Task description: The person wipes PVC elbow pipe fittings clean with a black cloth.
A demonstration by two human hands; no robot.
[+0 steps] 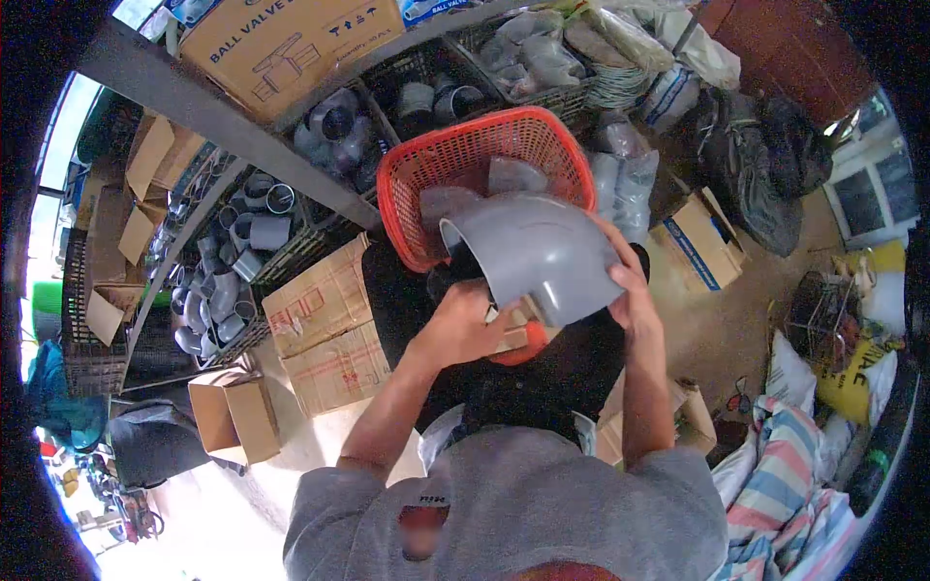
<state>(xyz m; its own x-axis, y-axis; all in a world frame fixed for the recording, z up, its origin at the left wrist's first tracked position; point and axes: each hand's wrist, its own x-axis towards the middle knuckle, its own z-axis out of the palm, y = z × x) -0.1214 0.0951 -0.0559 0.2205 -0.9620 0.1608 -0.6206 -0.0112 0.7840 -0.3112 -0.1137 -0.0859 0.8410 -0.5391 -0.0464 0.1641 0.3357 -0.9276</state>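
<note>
A large grey pipe elbow (542,254) is held up in front of the body, its wide opening facing left. My right hand (628,281) grips the elbow's right side, fingers wrapped over its edge. At the lower left of the elbow, my left hand (468,324) is closed on something I cannot make out. Close to those fingers are a tan piece and an orange-red object (523,347), both partly covered by the hand and elbow. Behind the elbow stands a red plastic basket (484,145) with grey fittings in it.
Crates of grey fittings (231,237) stand at the left. Flattened cardboard (325,329) and an open box (232,416) lie on the floor. Another box (699,242) and black bags (760,165) are at the right; a striped sack (785,474) lies lower right.
</note>
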